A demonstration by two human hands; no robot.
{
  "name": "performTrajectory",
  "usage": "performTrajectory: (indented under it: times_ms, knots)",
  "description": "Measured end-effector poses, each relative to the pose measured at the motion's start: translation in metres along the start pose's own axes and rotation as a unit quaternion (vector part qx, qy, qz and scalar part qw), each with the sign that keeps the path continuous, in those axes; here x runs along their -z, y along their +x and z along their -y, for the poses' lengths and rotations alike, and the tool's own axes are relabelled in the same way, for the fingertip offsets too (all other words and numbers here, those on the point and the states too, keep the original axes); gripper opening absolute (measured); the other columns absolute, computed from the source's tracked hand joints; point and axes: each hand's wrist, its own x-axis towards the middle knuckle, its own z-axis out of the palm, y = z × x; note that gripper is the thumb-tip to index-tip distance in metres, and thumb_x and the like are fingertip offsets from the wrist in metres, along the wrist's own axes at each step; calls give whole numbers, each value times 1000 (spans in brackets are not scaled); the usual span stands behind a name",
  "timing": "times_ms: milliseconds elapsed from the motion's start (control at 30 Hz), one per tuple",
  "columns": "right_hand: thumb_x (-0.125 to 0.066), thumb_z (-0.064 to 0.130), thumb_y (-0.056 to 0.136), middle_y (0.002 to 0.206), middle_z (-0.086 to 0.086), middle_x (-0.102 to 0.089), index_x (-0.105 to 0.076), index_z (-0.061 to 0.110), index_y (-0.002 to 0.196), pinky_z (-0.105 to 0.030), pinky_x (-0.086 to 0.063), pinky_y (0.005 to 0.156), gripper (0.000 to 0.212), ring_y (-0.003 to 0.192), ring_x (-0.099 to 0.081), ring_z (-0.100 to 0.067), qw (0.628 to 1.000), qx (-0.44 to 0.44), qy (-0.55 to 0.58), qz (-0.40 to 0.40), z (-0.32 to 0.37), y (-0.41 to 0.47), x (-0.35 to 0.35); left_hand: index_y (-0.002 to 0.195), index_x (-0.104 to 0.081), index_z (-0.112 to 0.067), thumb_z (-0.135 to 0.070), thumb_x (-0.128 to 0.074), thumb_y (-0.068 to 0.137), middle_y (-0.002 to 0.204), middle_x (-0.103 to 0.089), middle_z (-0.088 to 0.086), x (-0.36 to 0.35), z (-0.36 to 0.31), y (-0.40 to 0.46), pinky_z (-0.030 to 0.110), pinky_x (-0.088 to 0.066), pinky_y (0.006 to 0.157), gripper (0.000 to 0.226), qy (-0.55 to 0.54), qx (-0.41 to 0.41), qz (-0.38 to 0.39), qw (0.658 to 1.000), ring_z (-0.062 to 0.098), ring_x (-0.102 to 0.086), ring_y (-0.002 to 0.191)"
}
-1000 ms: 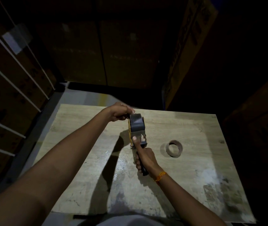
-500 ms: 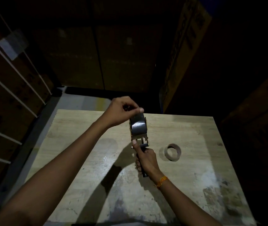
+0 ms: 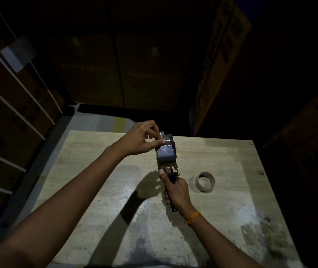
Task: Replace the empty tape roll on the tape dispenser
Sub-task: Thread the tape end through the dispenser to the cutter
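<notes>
A hand-held tape dispenser with a dark roll of tape mounted on it is held above the wooden table. My right hand grips its black handle, thumb stretched up toward the metal frame. My left hand pinches the loose, shiny end of the tape at the top of the roll, lifted slightly off it. An empty brown cardboard tape core lies on the table to the right of the dispenser.
Large cardboard boxes stand in the dark behind the table, and a tall one leans at the back right. A rack with white rails runs along the left. The table's near right surface is stained.
My left hand has risen from the far side of the roll to its top and now pinches the tape's free end. The dispenser has lifted a little with my right hand.
</notes>
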Motion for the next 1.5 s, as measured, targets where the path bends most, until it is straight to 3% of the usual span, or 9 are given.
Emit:
performTrajectory:
  times_ms: [233,333,433,700,967,1100,1200,1333,1500]
  knots:
    - [-71,67,81,49,-9,-52,-58,14,66,-29,-42,41,56,42,-48,-22,999,23,17,25,0,1,3,130,-68,-35,-45,-89,74,119,-63,-19,20,-8,12,13,-53,73,60,-105,119,58,986,-5,-62,100]
    - [-69,71,81,51,-8,-51,-57,17,66,-28,-41,42,57,42,-46,-21,999,9,34,39,-1,1,1,126,-71,-23,-32,-87,80,117,-71,-6,18,-3,13,27,-61,78,49,-200,155,86,964,9,-70,102]
    - [-67,73,82,52,-9,-50,-55,19,64,-26,-41,42,59,41,-44,-20,998,6,42,54,0,3,1,123,-72,-13,-20,-84,85,118,-71,9,13,2,15,26,-63,74,40,-284,207,80,933,21,-72,103]
    - [-74,62,84,51,-9,-49,-60,16,65,-27,-41,42,52,39,-45,-20,997,8,20,71,5,9,5,123,-72,-4,-22,-73,95,113,-74,8,6,18,21,20,-60,70,33,-416,318,24,852,13,-72,85]
    - [-80,36,82,69,-8,-70,-68,13,85,-36,-51,58,26,63,-67,-23,989,33,-141,-20,-26,32,5,103,-64,0,-10,-56,105,85,-68,15,-56,63,-17,27,-53,58,14,-323,454,-52,829,18,-64,59]
    - [-73,26,89,54,-5,-50,-54,9,65,-33,-33,53,36,53,-50,-21,982,15,-185,-33,-52,48,0,91,-60,-1,-5,-53,104,85,-67,20,-99,72,-62,26,-52,47,15,-287,513,-25,809,21,-64,55]
    - [-71,30,91,53,-2,-46,-48,12,63,-35,-32,54,40,54,-50,-22,972,22,-230,-35,-69,60,-8,79,-64,-5,-1,-61,96,75,-73,17,-133,73,-92,38,-61,60,17,-267,531,-10,804,25,-68,58]
    - [-67,32,93,66,-11,-59,-54,12,70,-35,-39,56,33,67,-62,-33,968,15,-249,-28,-88,73,-19,77,-68,-14,-1,-70,82,74,-77,6,-158,60,-116,19,-51,46,14,-203,507,37,837,15,-72,62]
    - [-64,38,98,106,-26,-68,-55,-6,112,-31,-37,65,47,97,-67,-44,955,-17,-296,-27,-101,76,-37,79,-68,-23,-10,-69,80,94,-79,6,-175,65,-134,41,-62,86,13,-156,470,67,866,24,-75,94]
